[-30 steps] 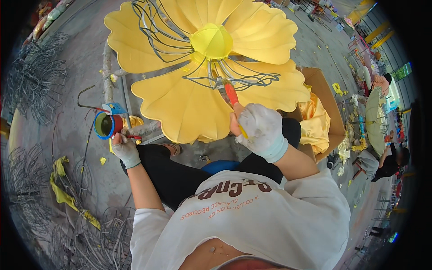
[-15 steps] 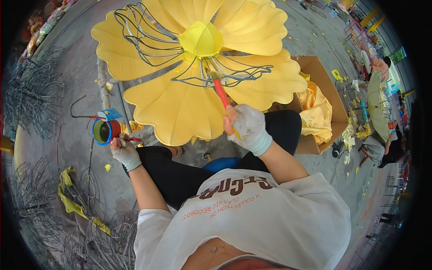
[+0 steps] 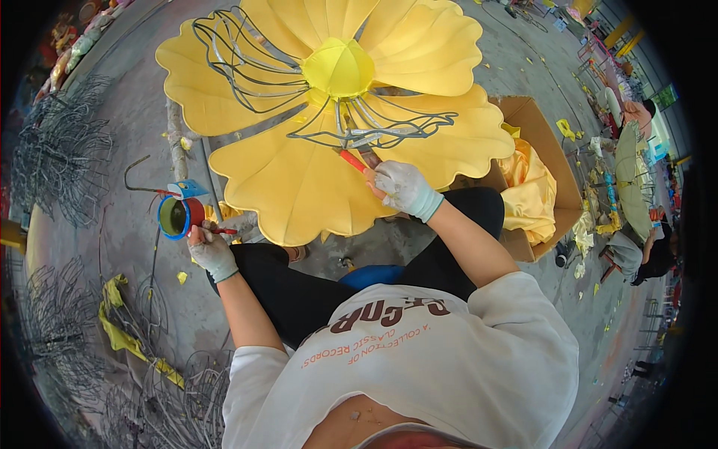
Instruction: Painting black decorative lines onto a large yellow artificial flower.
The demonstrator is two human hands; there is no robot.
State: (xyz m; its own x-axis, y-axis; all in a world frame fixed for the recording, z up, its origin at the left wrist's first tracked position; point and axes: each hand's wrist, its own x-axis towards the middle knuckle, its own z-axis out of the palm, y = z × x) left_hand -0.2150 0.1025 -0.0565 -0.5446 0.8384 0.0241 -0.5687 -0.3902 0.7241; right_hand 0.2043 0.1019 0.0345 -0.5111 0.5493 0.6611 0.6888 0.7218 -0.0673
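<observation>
My right hand (image 3: 407, 191), in a pale work glove with bare fingertips, is closed round a red-handled brush (image 3: 353, 161). The brush lies over the near petals of a large yellow fabric flower (image 3: 292, 183), below a bent wire frame (image 3: 411, 129). Exactly where its bristles touch is hard to make out. At the left, my gloved left hand (image 3: 215, 256) grips a small cup (image 3: 196, 212) with a blue rim and a dark greenish inside. A thin red piece sticks out beside those fingers. At the flower's middle is a yellow dome (image 3: 338, 67).
Right of the flower, a cardboard box (image 3: 561, 161) holds shiny yellow cloth (image 3: 527, 198). Bundles of grey wire frames (image 3: 56, 153) stand on the floor at left, with a yellow cloth strip (image 3: 123, 340) nearby. Other people (image 3: 636, 251) sit at the far right.
The brush has swung from pointing up at the flower's centre to a flatter, leftward tilt, and my right hand has shifted slightly. My left hand and the cup have barely moved.
</observation>
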